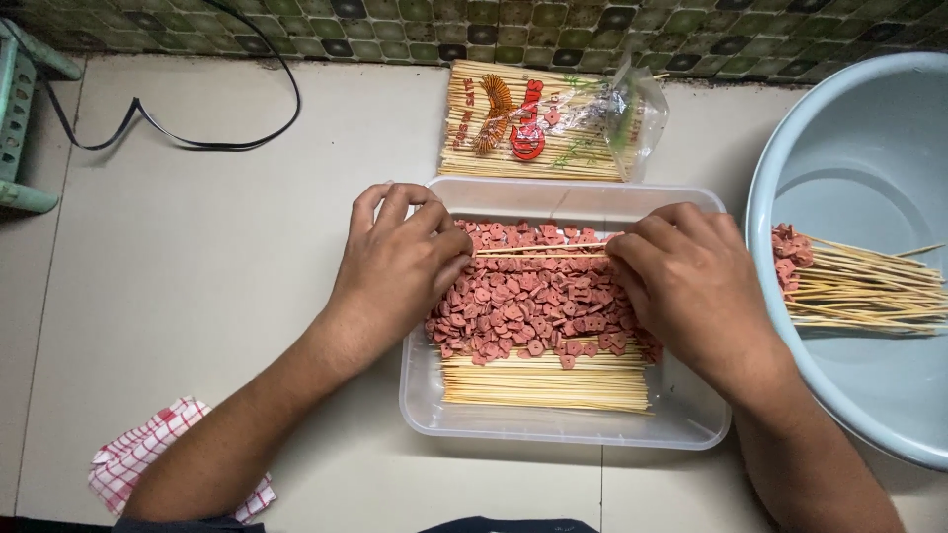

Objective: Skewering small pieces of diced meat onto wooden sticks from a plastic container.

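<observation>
A clear plastic tray [568, 426] on the floor holds a heap of small reddish sausage slices [533, 311] and a row of bare bamboo skewers [543, 385] along its near side. My left hand [400, 262] and my right hand [686, 276] rest over the heap, each pinching one end of a few skewers [538, 252] held level between them across the slices.
An opened plastic pack of skewers [538, 123] lies behind the tray. At the right a pale blue basin [790, 148] holds several skewers with slices on their tips [849, 286]. A red checked cloth [148, 459] lies near left; a black cable [197, 143] and green stool [20, 109] sit far left.
</observation>
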